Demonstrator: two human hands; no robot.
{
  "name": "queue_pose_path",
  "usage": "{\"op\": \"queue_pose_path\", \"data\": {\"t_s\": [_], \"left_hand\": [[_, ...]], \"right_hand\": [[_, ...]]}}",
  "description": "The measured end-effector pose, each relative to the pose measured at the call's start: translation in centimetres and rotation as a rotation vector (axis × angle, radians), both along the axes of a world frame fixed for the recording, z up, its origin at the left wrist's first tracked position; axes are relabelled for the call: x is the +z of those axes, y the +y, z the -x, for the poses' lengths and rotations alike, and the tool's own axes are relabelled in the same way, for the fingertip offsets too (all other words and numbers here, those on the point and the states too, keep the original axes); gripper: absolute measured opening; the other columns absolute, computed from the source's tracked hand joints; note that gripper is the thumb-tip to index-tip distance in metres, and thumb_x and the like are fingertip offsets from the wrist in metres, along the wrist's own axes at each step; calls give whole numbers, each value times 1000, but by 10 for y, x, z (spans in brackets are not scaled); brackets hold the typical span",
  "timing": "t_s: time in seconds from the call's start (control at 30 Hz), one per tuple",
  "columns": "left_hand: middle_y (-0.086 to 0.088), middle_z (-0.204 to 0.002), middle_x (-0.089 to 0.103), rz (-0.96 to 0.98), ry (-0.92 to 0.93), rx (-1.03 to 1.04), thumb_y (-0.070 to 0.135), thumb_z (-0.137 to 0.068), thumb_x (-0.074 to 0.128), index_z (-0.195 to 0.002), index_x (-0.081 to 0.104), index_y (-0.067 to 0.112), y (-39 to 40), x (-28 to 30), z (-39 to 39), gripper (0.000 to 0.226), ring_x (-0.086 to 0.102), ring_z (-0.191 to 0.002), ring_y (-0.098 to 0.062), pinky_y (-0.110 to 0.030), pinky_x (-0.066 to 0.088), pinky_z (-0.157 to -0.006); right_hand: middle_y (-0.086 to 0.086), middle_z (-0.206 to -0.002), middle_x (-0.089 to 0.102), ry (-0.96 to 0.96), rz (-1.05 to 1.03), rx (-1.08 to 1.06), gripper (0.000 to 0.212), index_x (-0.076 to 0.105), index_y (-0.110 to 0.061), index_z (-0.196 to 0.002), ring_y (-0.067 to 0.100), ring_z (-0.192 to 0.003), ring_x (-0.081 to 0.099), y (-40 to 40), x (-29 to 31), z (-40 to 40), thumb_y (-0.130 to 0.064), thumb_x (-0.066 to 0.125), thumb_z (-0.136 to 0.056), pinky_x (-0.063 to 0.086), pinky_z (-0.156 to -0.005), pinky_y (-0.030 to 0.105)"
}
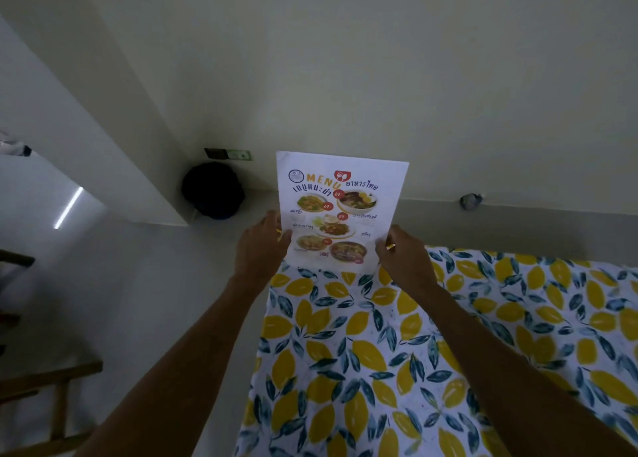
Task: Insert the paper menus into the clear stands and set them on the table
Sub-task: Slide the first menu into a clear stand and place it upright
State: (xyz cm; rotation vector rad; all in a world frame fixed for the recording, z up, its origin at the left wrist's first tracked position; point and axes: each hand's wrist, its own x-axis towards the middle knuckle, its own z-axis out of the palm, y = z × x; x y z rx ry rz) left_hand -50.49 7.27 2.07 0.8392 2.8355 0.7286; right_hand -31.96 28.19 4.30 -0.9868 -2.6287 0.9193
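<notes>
A white paper menu (340, 208) with food photos and an orange "MENU" heading stands upright at the far left corner of the table (379, 353), which wears a lemon-print cloth. My left hand (260, 246) grips the menu's lower left edge. My right hand (402, 253) grips its lower right edge. Whether a clear stand surrounds the sheet cannot be told; no stand edge shows plainly.
A dark round bag (213, 190) sits on the floor in the wall corner behind the menu. A wall socket (228, 154) is above it. Wooden furniture (45, 398) stands at the lower left. A small grey fitting (470, 201) is on the wall's base at right.
</notes>
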Motion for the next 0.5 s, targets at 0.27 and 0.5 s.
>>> {"op": "queue_pose_path", "data": {"t_s": [0.27, 0.5], "left_hand": [[0, -105, 70, 4, -10, 1, 44, -94, 56, -116, 58, 20, -2, 14, -5, 33, 68, -89, -22, -40, 56, -76], [-8, -117, 67, 49, 32, 12, 46, -93, 57, -124, 53, 15, -10, 22, -15, 44, 66, -100, -30, -40, 52, -81]], "right_hand": [[3, -96, 73, -69, 37, 19, 27, 57, -18, -99, 25, -81, 69, 7, -4, -2, -43, 56, -90, 58, -70, 42], [4, -112, 70, -139, 57, 30, 44, 55, -18, -121, 26, -102, 66, 9, 5, -10, -46, 62, -87, 54, -81, 39]]}}
